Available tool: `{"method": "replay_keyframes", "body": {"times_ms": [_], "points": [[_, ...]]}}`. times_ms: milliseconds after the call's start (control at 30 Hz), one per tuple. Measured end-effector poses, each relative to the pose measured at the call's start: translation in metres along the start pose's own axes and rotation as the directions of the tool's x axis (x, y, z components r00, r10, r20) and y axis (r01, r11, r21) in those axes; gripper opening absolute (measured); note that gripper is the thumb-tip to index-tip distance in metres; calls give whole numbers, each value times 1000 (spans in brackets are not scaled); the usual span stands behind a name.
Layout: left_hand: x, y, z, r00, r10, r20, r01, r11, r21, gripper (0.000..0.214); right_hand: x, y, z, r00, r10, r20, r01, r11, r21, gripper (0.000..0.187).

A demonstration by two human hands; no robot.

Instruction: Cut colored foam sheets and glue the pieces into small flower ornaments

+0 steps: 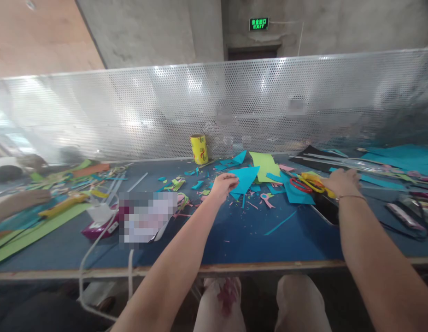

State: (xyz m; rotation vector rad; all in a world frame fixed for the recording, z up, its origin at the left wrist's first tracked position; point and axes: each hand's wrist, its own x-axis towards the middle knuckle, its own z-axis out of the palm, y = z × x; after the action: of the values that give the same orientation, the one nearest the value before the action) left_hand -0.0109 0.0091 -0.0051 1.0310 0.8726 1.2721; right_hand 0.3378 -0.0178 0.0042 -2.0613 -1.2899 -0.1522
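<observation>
A cut piece of light blue paper (246, 179) is pinched between the thumb and fingers of my left hand (225, 185), above the scraps. My right hand (343, 182) reaches to the right, its thumb against a yellow tool (317, 180) whose kind I cannot make out; the fingers look spread, slightly blurred. Scissors with red and yellow handle loops (301, 185) lie just left of that hand, over a blue sheet (296, 191). Beneath my right wrist is a dark phone (326, 208). A light green sheet (265, 166) rests behind the blue piece.
A yellow roll (199, 150) stands near the perforated metal screen (165, 110). Paper scraps (200, 185) litter the blue tabletop (227, 244). A purple power strip (101, 228) with a white cable lies left. At far left is another person's arm (20, 203) near a yellow glue gun (67, 204).
</observation>
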Motion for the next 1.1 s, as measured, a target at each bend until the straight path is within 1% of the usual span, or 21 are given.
{"method": "replay_keyframes", "body": {"times_ms": [33, 67, 100, 167, 200, 233, 267, 300, 367, 433, 533, 600, 667, 767, 867, 967, 1033, 1100], "points": [[0, -1, 1, 1000, 6, 14, -7, 1000, 23, 24, -6, -12, 0, 991, -13, -131, 13, 1000, -4, 25], [-1, -2, 2, 999, 15, 30, -16, 999, 52, 25, -14, -27, 2, 979, -142, -148, 149, 988, 39, 24], [-2, -3, 4, 999, 23, 49, -27, 996, 86, 25, -23, -43, 6, 950, -294, -109, 307, 943, 129, 21], [-3, -5, 7, 995, 42, 88, -56, 985, 166, 24, -44, -78, 17, 889, -457, -18, 449, 865, 223, 11], [-4, -6, 8, 993, 54, 104, -74, 976, 206, 24, -54, -94, 24, 819, -572, 41, 532, 785, 318, 9], [-5, -6, 9, 991, 68, 118, -96, 965, 244, 23, -64, -108, 31, 757, -649, 78, 570, 713, 409, 10], [-5, -7, 10, 988, 89, 128, -122, 952, 280, 21, -74, -119, 37, 713, -694, 97, 583, 664, 469, 11], [-5, -7, 11, 984, 114, 135, -151, 937, 316, 19, -82, -128, 42, 703, -705, 93, 574, 639, 512, 11], [-5, -8, 12, 973, 175, 149, -220, 893, 392, 15, -93, -137, 48, 739, -667, 91, 499, 633, 592, 12], [-5, -9, 13, 956, 241, 170, -294, 828, 478, 11, -98, -139, 50, 775, -623, 108, 421, 636, 647, 14], [-7, -9, 15, 926, 333, 175, -368, 698, 614, 6, -100, -138, 50, 791, -601, 115, 374, 624, 686, 13], [-10, -8, 18, 908, 385, 168, -388, 619, 683, 3, -99, -138, 50, 793, -601, 100, 382, 618, 687, 12], [-12, -8, 19, 888, 421, 184, -413, 555, 722, 4, -100, -139, 52, 791, -607, 79, 412, 623, 666, 10], [-13, -9, 21, 851, 465, 246, -468, 458, 755, 9, -101, -141, 55, 778, -626, 50, 470, 633, 615, 9], [-13, -11, 22, 811, 501, 302, -500, 326, 802, 12, -101, -142, 58, 769, -638, 33, 503, 637, 584, 9], [-14, -12, 23, 792, 492, 361, -502, 189, 844, 15, -102, -143, 58, 770, -637, 27, 516, 648, 561, 9], [-15, -12, 24, 785, 476, 396, -511, 136, 849, 16, -102, -143, 57, 769, -639, 28, 524, 654, 545, 9], [-16, -11, 25, 776, 468, 423, -524, 104, 846, 16, -102, -143, 56, 765, -644, 26, 534, 657, 532, 9]]}}
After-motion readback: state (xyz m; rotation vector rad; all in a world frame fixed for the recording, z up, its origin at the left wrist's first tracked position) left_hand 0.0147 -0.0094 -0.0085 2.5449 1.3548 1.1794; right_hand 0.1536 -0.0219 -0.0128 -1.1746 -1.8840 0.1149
